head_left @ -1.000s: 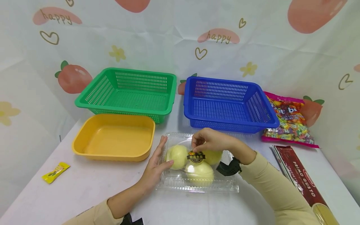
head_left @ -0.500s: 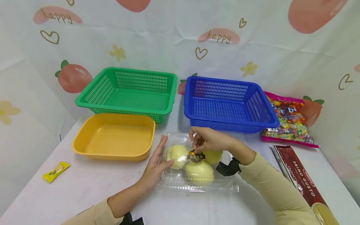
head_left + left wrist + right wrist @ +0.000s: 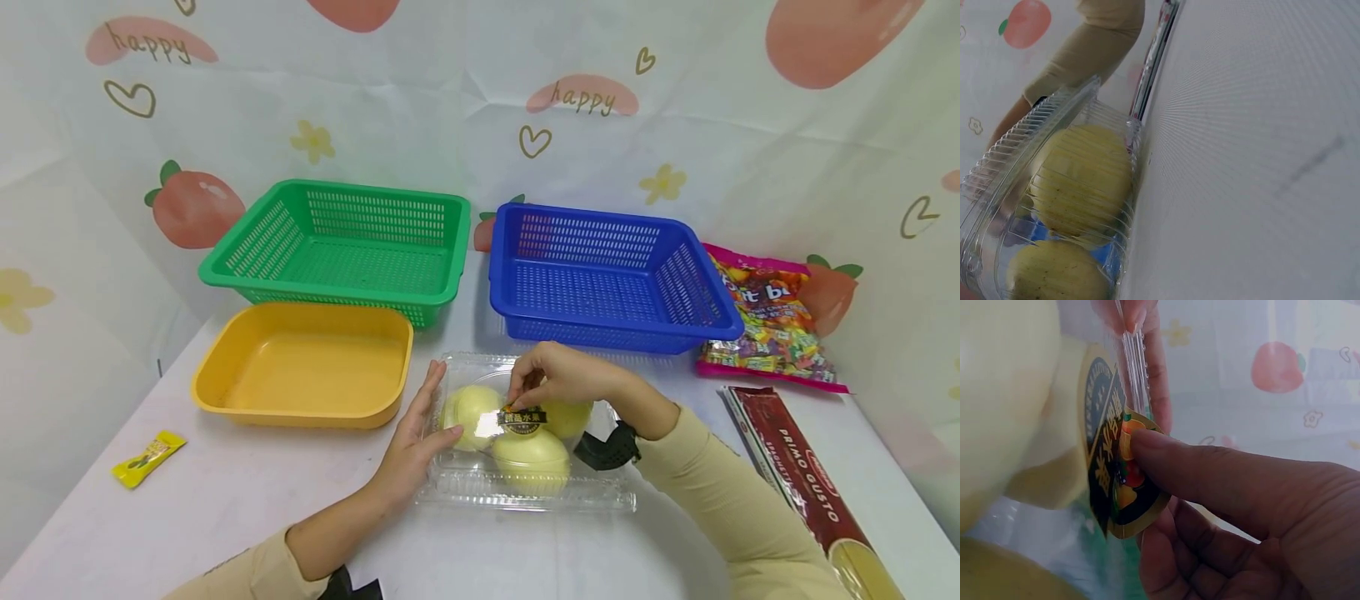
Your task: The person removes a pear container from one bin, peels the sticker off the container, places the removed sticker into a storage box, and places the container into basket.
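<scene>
A clear plastic clamshell box (image 3: 525, 502) holding pale yellow round fruits (image 3: 532, 458) lies on the table in the head view. On its lid is a black and gold label sticker (image 3: 522, 421). My right hand (image 3: 566, 372) pinches the sticker's far edge between thumb and finger. In the right wrist view, part of the sticker (image 3: 1138, 481) is folded up off the lid, with the thumb (image 3: 1166, 453) on its printed face. My left hand (image 3: 408, 450) rests along the box's left side, fingers straight, thumb over the lid. The left wrist view shows fruit (image 3: 1082, 178) through the ribbed wall.
Behind the box stand a green basket (image 3: 442, 287) and a blue basket (image 3: 615, 333). A yellow tub (image 3: 300, 417) is at left, near a small yellow packet (image 3: 148, 459). At right lie a candy bag (image 3: 772, 317) and a red spaghetti pack (image 3: 802, 467).
My right hand shifts slightly at the sticker, and the fingers that were spread a little draw in closer around its edge. The left hand and the box stay in place.
</scene>
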Demonstrator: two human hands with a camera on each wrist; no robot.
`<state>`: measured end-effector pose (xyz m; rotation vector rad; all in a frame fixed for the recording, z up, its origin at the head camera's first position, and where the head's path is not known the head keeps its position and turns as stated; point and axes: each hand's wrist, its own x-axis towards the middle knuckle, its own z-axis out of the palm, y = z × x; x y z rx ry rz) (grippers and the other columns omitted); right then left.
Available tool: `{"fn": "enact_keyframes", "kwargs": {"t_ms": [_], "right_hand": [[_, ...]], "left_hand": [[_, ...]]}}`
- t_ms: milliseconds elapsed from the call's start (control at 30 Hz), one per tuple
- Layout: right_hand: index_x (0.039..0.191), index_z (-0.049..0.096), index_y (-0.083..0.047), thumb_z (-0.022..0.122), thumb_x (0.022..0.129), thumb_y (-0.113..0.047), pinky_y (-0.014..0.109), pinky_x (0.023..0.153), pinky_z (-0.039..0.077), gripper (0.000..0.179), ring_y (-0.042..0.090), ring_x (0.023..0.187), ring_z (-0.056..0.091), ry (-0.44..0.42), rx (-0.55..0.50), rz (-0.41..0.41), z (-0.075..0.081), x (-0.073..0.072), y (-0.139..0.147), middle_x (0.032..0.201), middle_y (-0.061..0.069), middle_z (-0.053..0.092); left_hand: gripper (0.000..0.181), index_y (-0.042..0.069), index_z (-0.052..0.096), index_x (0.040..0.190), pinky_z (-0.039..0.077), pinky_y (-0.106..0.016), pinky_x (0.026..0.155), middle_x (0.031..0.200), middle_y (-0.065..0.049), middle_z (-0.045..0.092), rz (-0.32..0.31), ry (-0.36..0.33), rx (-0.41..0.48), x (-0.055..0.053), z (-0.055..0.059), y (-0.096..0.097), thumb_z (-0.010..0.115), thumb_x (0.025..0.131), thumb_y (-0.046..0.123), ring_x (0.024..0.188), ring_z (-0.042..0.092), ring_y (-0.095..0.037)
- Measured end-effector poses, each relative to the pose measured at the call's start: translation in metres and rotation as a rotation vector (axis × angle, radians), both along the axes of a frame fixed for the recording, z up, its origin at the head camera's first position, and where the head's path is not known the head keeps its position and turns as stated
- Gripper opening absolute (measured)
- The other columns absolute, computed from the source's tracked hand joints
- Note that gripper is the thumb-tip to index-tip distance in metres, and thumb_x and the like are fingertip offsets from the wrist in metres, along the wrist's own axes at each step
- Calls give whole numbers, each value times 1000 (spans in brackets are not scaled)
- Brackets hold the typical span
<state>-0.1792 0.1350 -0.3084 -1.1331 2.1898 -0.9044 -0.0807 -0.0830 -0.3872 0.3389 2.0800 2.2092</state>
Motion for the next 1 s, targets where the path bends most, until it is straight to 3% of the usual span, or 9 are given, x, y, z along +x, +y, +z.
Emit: {"fn": "enact_keyframes", "kwargs": {"t_ms": [1000], "right_hand": [[86, 69, 3, 65, 84, -4, 20, 69, 52, 9, 4, 72, 57, -123, -121, 3, -9, -8, 8, 83, 15, 69]], "left_hand": [[77, 17, 13, 151, -5, -52, 117, 158, -2, -7, -7, -15, 12, 0, 0, -1, 53, 87, 2, 146, -8, -23]]}}
